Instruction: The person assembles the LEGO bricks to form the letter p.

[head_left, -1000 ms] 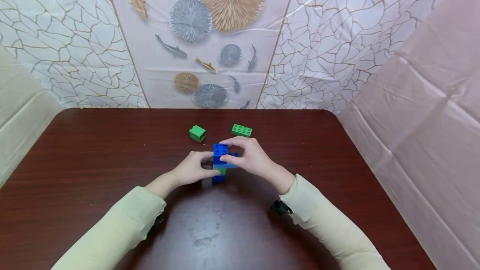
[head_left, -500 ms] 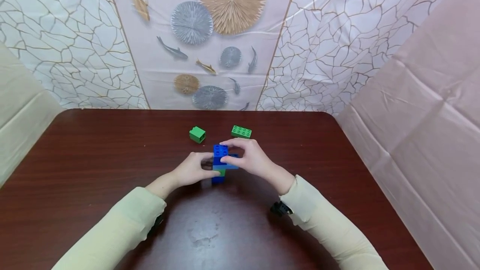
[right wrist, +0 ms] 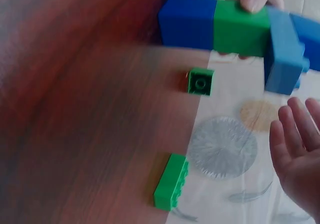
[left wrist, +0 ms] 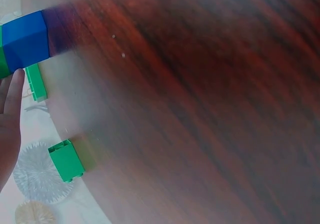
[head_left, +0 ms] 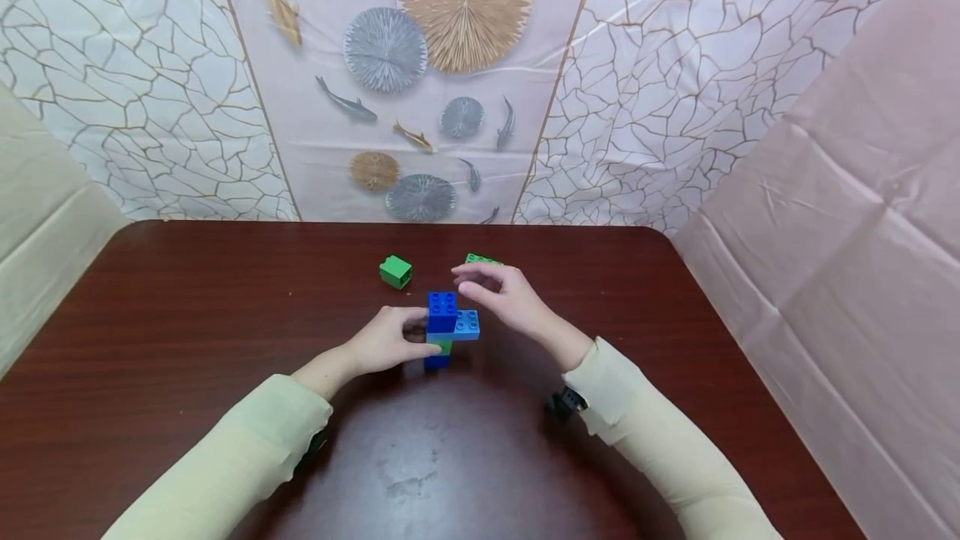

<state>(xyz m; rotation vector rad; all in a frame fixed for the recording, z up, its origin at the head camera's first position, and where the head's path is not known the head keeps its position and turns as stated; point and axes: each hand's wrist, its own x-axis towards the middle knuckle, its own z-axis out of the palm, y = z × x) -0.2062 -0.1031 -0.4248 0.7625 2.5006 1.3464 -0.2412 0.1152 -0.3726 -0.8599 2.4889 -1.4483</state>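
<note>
the right hand [head_left: 506, 294] has just come away from the stack: half a second ago its thumb and fingers were on the top block [head_left: 442, 320], and now they are clear of it, a little up and to the right, thumb and fingers apart with nothing between them. the left hand [head_left: 386, 342] keeps its hold, thumb on the near face of the green layer [head_left: 446, 348] and fingers round behind it. the stack stands upright on the surface [head_left: 637, 357], in front of the person: a dark blue base [head_left: 437, 362], the green layer, a light blue block [head_left: 468, 324] jutting out to the right with bare studs on that end, and the dark blue top block over the left end. with the fingers gone, the top block sits square and untouched, so i judge it pressed home and the right hand free, while the left still steadies the column. beyond the stack lie two loose pieces, neither touched as far as shown: a small green block [head_left: 395, 272] on its side, and a long green block [right wrist: 171, 182], which the right hand now partly hides in the head view.
</note>
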